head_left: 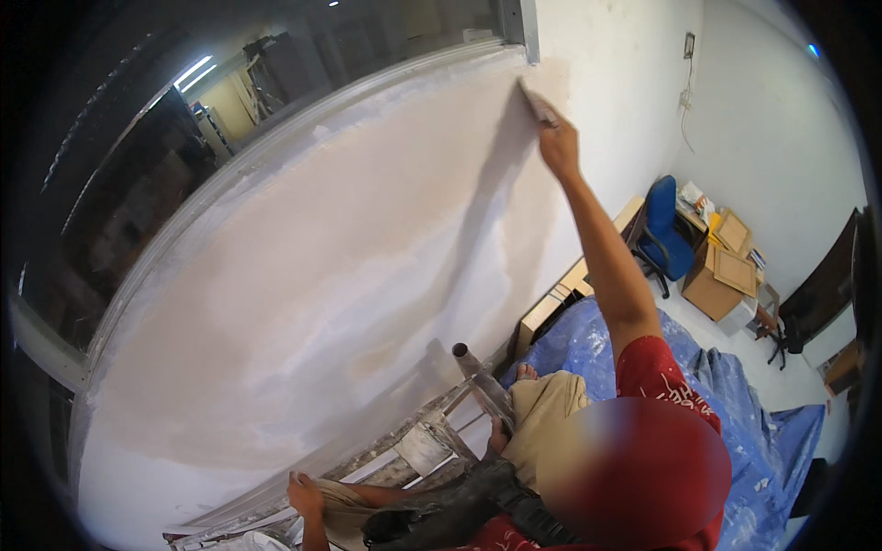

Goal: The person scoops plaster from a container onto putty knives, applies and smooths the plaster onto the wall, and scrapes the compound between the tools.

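My right hand (559,147) is raised high with the arm stretched out. It grips a putty knife (533,103), whose thin edge touches the wall (386,220) just below the window frame's corner. Patches of beige-pink filler cover much of that white wall, and the arm's shadow falls across it. Low on the left, my left hand (306,496) is beside a beige-clad knee, its fingers curled in. Whatever those fingers hold, if anything, is too small to make out. Beneath me is a paint-spattered metal scaffold (423,448) with an upright pipe (462,351).
A metal-framed window (211,193) runs above the wall. A white container (257,542) stands at the bottom left. Blue tarpaulin (574,340) drapes below on the right. Beyond it are a blue office chair (663,230) and cardboard boxes (717,275). A black bag (450,505) lies close by.
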The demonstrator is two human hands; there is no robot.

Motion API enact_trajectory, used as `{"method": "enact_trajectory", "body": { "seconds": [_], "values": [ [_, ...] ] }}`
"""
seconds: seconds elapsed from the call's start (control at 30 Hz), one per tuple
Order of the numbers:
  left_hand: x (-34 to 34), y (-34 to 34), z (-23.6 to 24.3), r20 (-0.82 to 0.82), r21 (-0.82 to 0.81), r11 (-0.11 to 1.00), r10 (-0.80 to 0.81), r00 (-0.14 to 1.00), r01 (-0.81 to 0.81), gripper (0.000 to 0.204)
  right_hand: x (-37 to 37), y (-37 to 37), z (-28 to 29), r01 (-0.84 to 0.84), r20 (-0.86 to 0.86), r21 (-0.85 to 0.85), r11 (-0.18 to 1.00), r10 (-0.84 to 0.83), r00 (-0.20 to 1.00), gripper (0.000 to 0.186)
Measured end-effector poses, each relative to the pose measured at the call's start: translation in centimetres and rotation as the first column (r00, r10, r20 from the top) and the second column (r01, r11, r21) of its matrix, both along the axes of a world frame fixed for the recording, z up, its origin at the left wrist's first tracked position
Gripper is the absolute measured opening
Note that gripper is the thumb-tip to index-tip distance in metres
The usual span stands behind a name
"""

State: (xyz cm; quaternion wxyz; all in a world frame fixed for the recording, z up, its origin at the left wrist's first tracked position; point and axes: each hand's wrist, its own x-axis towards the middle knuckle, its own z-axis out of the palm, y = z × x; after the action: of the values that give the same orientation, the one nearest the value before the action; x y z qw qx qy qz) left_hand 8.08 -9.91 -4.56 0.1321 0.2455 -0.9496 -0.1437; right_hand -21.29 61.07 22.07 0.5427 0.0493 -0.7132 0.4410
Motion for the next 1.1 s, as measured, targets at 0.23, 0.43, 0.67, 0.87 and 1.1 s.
{"method": "enact_trajectory", "body": {
  "seconds": [0.23,0.43,0.67,0.87,1.1],
  "values": [
    [0.3,-4.7,-3.4,0.008,-0.045,0.999,-0.026,1.000,0.026,0.033,4.7,-9.2,-6.0,-0.189,0.226,0.405,0.894,0.103,0.969,0.056],
    [0.3,-0.5,-0.3,-0.036,0.086,0.996,-0.002,0.999,0.005,0.031,1.0,3.9,-4.0,0.439,-0.197,0.478,0.760,-0.395,0.897,0.065],
    [-0.4,-0.9,-1.2,0.097,0.030,0.999,0.016,0.995,-0.019,0.038,-5.2,4.8,-3.0,0.215,-0.089,0.521,0.826,-0.197,0.976,0.075],
    [-0.3,-0.3,-0.5,0.076,0.085,0.996,-0.004,0.997,-0.002,0.043,2.9,4.4,-14.1,-0.133,0.261,0.831,0.541,-0.168,0.951,0.070],
    [0.8,-1.4,1.0,0.022,0.056,0.998,-0.024,0.999,0.022,0.030,0.2,5.4,-7.8,0.216,0.225,0.038,0.976,-0.219,0.949,0.053]
  ]
}}
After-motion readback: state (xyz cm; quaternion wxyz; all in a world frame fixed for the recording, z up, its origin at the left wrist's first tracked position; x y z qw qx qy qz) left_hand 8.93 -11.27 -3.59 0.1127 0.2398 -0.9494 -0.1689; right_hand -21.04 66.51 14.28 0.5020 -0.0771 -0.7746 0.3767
